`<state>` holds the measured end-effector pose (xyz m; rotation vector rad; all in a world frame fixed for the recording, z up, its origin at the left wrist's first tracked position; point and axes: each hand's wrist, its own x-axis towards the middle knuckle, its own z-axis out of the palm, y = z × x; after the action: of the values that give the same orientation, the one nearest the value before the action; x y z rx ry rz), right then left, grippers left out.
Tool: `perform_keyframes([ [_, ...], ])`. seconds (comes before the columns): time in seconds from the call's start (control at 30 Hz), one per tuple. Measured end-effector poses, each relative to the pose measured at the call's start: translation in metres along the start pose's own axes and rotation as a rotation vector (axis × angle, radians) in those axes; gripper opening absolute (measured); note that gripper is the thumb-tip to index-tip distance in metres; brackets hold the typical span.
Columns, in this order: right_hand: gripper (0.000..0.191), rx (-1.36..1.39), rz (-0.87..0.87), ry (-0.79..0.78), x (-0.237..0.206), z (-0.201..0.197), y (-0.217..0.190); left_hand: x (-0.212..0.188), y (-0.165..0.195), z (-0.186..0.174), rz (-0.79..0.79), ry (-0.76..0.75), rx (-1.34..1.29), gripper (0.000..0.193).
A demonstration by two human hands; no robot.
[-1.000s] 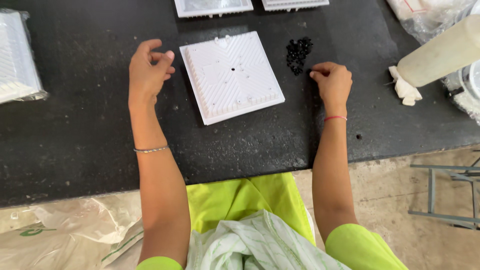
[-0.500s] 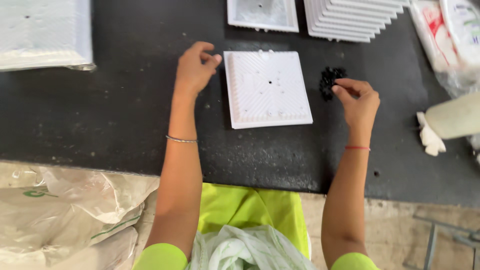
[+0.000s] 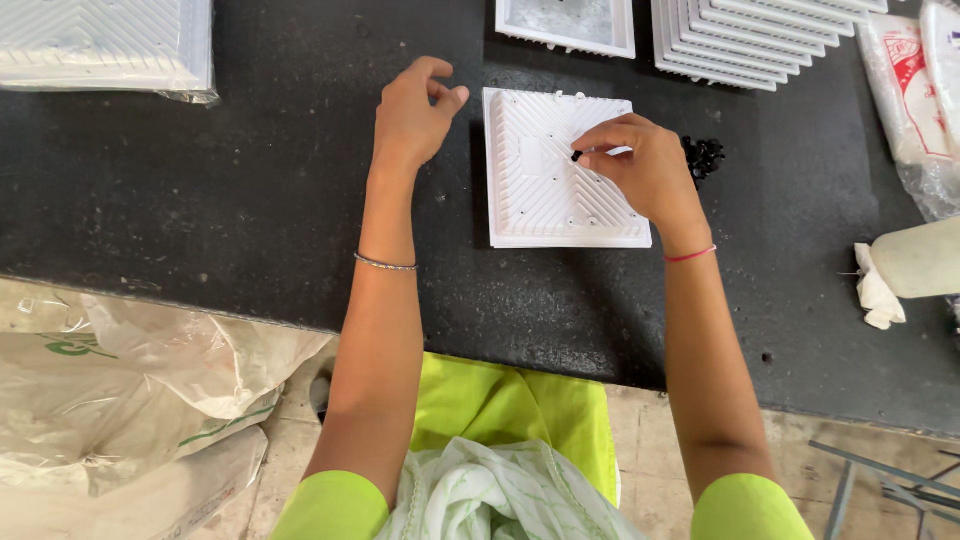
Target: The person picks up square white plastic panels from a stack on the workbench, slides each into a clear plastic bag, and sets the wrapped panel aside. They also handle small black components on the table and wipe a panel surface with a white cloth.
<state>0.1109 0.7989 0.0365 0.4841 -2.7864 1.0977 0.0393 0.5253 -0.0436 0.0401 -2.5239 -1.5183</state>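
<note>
A white square ribbed plate (image 3: 560, 175) lies flat on the black table (image 3: 250, 190), in front of the person and a little to the right of the middle. Its surface has fine diagonal ridges and several small holes.

The right hand (image 3: 645, 170) is over the right half of this plate. Its grip is closed in a pinch: the thumb and the forefinger hold a small black piece (image 3: 577, 156) just above the plate, close to its centre. The other fingers are bent loosely. A thin red thread is around the right wrist.

The left hand (image 3: 412, 112) is just beside the left edge of the plate, above the table. Its fingers are curled and the thumb is near the forefinger, but I cannot tell if something is between them. A thin metal bracelet is on the left wrist.

A small heap of black pieces (image 3: 703, 155) lies on the table just to the right of the plate, partly hidden behind the right hand.

Farther away on the table there is a row of stacked white plates (image 3: 750, 40), and one white tray (image 3: 566, 24) beside it. A wrapped pack of white plates (image 3: 105, 45) is at the far left corner.
</note>
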Motion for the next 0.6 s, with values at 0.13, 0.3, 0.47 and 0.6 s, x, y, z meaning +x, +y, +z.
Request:
perform_keyframes([
  [0.13,0.021,-0.037,0.022,-0.011,0.001,0.004,-0.001,-0.001,-0.001,-0.003,0.010,0.007,0.010,0.036],
  [0.3,0.021,-0.036,0.017,-0.018,0.001,0.006,-0.005,-0.001,-0.002,-0.007,0.025,0.030,0.031,0.036],
  [0.47,0.021,-0.104,0.022,-0.021,-0.001,0.007,-0.011,-0.004,0.000,-0.009,0.014,0.010,0.021,0.036],
  [0.6,0.023,-0.092,0.026,-0.055,0.002,0.003,-0.011,-0.006,0.001,-0.011,0.010,0.019,0.035,0.035],
])
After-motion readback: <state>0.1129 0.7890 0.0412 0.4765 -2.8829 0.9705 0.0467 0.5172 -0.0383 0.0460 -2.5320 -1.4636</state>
